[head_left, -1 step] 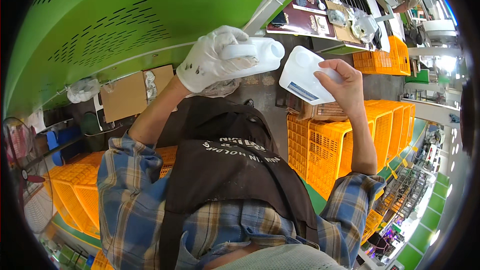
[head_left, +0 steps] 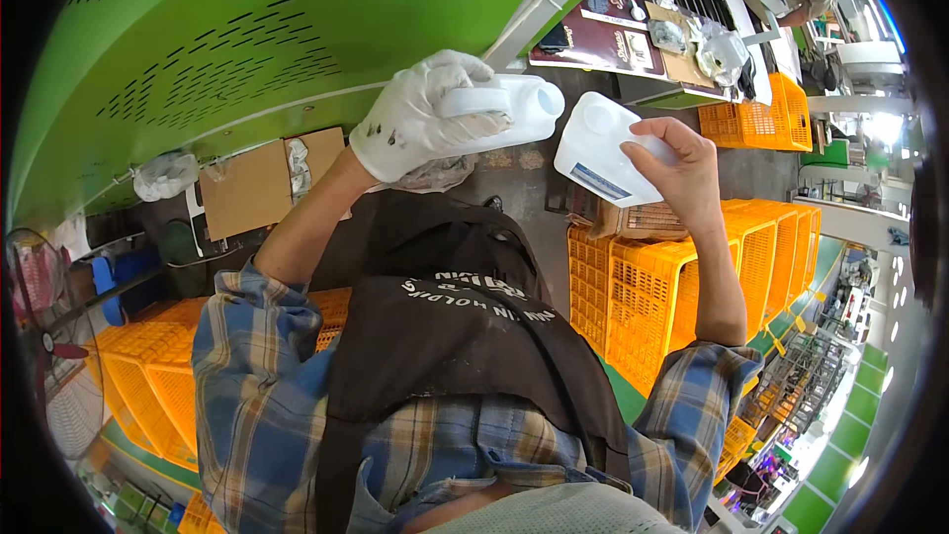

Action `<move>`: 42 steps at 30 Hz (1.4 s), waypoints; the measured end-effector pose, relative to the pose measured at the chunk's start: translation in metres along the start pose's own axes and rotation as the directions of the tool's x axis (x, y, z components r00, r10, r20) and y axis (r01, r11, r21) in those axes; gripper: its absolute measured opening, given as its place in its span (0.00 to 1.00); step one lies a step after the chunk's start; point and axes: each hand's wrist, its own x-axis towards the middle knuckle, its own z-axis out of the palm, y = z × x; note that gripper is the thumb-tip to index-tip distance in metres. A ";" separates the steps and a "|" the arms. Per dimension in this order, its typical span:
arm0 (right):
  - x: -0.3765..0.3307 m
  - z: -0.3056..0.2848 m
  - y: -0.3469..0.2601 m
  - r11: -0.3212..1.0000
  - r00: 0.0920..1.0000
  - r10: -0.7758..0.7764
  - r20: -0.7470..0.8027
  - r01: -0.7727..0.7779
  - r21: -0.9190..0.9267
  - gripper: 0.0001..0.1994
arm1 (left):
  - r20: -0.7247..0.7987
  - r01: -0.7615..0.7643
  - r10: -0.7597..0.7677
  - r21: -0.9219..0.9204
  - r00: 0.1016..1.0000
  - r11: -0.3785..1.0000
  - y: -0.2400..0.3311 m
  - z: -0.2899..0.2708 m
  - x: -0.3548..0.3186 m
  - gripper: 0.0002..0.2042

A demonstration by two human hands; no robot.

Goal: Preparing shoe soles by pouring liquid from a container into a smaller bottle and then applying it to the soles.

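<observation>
A brown apron (head_left: 465, 356) hung over a plaid shirt (head_left: 257, 386). Higher up, the left hand (head_left: 415, 124), in a white glove, was closed around a white bottle (head_left: 509, 109). The bare right hand (head_left: 677, 173) gripped a white jug (head_left: 603, 153) just beside it. Orange crates (head_left: 672, 287) stood below them. A green machine (head_left: 247, 30) was above.

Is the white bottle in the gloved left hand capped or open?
Open: the white bottle in the gloved left hand shows a bare round neck with no cap, lying sideways toward the white jug in the right hand.
</observation>
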 end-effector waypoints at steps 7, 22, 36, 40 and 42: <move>0.006 0.010 -0.012 0.990 0.991 -0.091 0.098 0.101 -0.104 0.08 | 0.063 0.021 -0.020 -0.008 0.998 1.000 0.001 -0.015 -0.010 0.13; 0.032 0.042 -0.048 0.973 0.960 -0.152 0.236 0.187 -0.135 0.09 | -0.012 0.034 -0.034 -0.002 0.999 0.999 -0.011 -0.049 -0.047 0.21; 0.056 0.064 -0.061 0.970 0.939 -0.163 0.303 0.208 -0.125 0.12 | -0.056 0.074 -0.070 0.071 0.996 0.995 -0.017 -0.068 -0.062 0.18; 0.057 0.065 -0.069 0.967 0.934 -0.143 0.326 0.202 -0.154 0.12 | -0.059 0.075 -0.069 0.100 0.996 0.992 -0.019 -0.067 -0.064 0.19; 0.058 0.066 -0.074 0.960 0.926 -0.134 0.352 0.209 -0.184 0.13 | -0.070 -0.052 0.069 0.230 0.995 0.972 -0.021 -0.067 -0.065 0.19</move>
